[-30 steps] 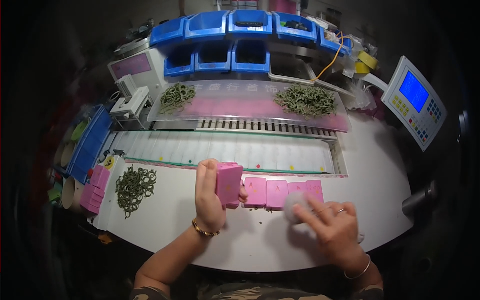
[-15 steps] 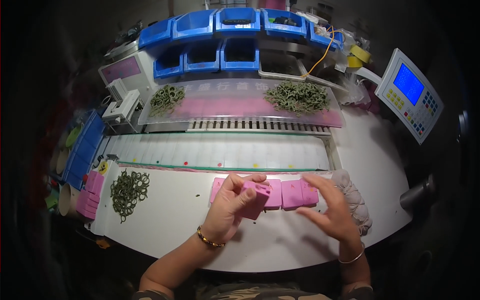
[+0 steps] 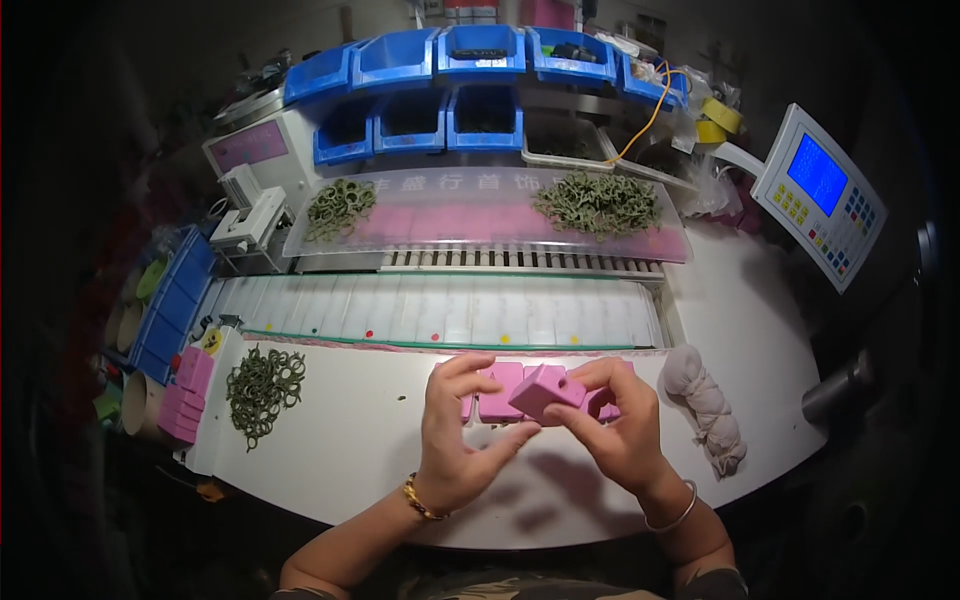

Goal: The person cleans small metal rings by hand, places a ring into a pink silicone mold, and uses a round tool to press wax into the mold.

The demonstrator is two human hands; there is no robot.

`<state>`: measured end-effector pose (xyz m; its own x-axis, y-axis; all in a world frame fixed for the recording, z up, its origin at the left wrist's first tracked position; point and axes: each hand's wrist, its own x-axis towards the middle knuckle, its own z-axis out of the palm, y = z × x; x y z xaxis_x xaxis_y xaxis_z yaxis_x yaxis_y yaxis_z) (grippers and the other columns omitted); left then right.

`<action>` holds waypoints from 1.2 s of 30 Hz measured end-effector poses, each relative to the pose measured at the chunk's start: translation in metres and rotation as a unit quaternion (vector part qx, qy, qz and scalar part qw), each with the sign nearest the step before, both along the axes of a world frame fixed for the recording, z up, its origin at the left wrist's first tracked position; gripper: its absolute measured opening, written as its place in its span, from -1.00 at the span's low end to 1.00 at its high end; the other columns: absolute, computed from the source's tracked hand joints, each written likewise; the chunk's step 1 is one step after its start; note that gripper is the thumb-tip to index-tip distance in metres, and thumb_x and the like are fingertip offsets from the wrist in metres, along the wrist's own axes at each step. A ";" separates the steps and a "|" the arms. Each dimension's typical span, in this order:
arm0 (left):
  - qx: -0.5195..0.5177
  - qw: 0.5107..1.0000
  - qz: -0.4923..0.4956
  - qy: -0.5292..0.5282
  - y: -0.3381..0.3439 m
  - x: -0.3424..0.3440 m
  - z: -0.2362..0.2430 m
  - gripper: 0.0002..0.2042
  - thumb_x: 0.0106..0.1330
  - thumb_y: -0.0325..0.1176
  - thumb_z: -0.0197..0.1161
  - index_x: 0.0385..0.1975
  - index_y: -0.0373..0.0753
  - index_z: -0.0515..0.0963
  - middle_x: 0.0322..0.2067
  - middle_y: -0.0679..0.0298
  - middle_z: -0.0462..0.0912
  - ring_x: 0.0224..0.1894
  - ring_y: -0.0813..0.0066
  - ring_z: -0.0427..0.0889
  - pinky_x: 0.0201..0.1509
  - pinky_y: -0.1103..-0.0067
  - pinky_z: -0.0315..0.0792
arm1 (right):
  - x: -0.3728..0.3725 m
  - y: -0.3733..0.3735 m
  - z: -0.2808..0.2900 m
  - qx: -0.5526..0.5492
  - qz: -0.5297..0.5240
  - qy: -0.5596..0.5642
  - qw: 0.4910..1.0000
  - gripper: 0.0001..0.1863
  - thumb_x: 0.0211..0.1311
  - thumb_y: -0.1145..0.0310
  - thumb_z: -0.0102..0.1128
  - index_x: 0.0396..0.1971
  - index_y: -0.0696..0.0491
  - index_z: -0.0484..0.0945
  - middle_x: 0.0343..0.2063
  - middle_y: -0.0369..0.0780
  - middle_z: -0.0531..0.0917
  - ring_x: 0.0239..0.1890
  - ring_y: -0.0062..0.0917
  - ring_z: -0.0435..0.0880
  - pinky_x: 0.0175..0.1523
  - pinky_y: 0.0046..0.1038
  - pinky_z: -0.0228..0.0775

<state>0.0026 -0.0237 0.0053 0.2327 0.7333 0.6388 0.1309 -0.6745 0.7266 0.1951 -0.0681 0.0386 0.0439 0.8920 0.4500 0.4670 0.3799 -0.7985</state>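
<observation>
A pink mould block [image 3: 543, 392], with a small hole in one end, is held up and tilted above the table. The thumb and fingers of my right hand [image 3: 622, 425] grip its right end. To its left, my left hand [image 3: 455, 435] is open, its thumb and fingers apart around a gap with nothing in it. Behind the hands, more pink mould blocks [image 3: 497, 402] lie in a row on the white table, partly hidden by my fingers and the held block.
Green wax rings [image 3: 262, 390] lie piled at the left; a twisted pale cloth [image 3: 705, 405] lies at the right. Farther back are a clear tray [image 3: 440, 235] with green wax pieces and blue bins [image 3: 395, 55]. A control panel [image 3: 820, 190] stands at right, pink blocks [image 3: 185, 400] at far left.
The mould block has passed from my left hand to my right and moved right. My left hand has opened; my right has closed on the block. The view has shifted slightly.
</observation>
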 end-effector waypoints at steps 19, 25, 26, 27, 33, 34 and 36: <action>-0.056 0.930 0.275 0.238 0.171 -0.090 -0.054 -0.64 0.02 -0.24 0.55 -0.29 -0.30 0.59 -0.17 0.11 0.59 -0.12 0.18 0.59 0.02 0.38 0.49 | 0.099 -0.020 -0.011 -0.158 -0.098 -0.129 0.974 -0.16 -0.04 0.41 0.53 0.31 0.11 0.33 0.16 -0.14 0.54 0.12 -0.34 0.50 0.10 -0.37 0.41; 0.001 0.876 0.345 0.336 0.161 -0.074 -0.042 -0.60 0.18 -0.18 0.44 -0.05 -0.24 0.59 0.07 0.06 0.45 0.17 0.06 0.38 0.28 0.24 0.25 | 0.106 -0.013 -0.019 -0.165 -0.024 -0.199 0.966 -0.02 -0.09 0.40 0.53 0.40 0.14 0.20 0.26 -0.03 0.43 0.26 -0.14 0.39 0.36 -0.24 0.24; 0.002 0.877 0.342 0.336 0.151 -0.062 -0.039 -0.60 0.18 -0.18 0.44 -0.05 -0.24 0.59 0.07 0.06 0.45 0.17 0.06 0.38 0.28 0.24 0.25 | 0.105 -0.011 -0.022 -0.154 0.003 -0.221 0.963 0.01 -0.09 0.40 0.53 0.41 0.14 0.17 0.28 0.00 0.41 0.29 -0.09 0.36 0.41 -0.21 0.18; 0.029 0.907 0.302 0.291 0.140 -0.050 -0.035 -0.57 0.19 -0.18 0.44 0.01 -0.23 0.56 0.08 0.07 0.44 0.18 0.06 0.37 0.30 0.24 0.24 | 0.104 -0.010 -0.022 -0.158 0.021 -0.242 0.957 0.03 -0.10 0.41 0.53 0.42 0.15 0.14 0.30 0.03 0.36 0.34 -0.04 0.30 0.44 -0.19 0.13; 0.040 0.984 0.081 0.152 0.066 0.008 -0.013 -0.51 0.22 -0.28 0.40 0.13 -0.28 0.47 0.10 0.06 0.45 0.22 0.06 0.38 0.33 0.26 0.23 | 0.104 -0.004 -0.031 -0.125 0.029 -0.293 0.947 -0.06 -0.14 0.46 0.53 0.32 0.17 0.24 0.16 0.01 0.44 0.25 -0.04 0.36 0.38 -0.17 0.21; 0.046 0.988 0.044 0.139 0.057 0.012 -0.008 -0.53 0.25 -0.36 0.38 0.14 -0.31 0.45 0.09 0.08 0.47 0.17 0.15 0.44 0.28 0.34 0.32 | 0.102 -0.004 -0.028 -0.124 0.031 -0.294 0.947 -0.06 -0.14 0.46 0.53 0.32 0.17 0.24 0.16 0.01 0.44 0.25 -0.04 0.36 0.38 -0.17 0.21; 0.050 0.991 0.009 0.124 0.044 0.020 -0.006 -0.54 0.27 -0.44 0.35 0.16 -0.34 0.44 0.09 0.09 0.50 0.13 0.25 0.51 0.22 0.42 0.41 | 0.092 -0.007 -0.018 -0.070 -0.039 -0.329 0.941 -0.09 -0.18 0.46 0.54 0.27 0.16 0.29 0.10 0.00 0.45 0.21 -0.06 0.39 0.35 -0.18 0.24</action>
<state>0.0224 0.0199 -0.0009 0.3793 0.6751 0.6327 0.3099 -0.7370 0.6007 0.2869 -0.0750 0.0207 -0.1352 0.9500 0.2816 0.8998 0.2367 -0.3665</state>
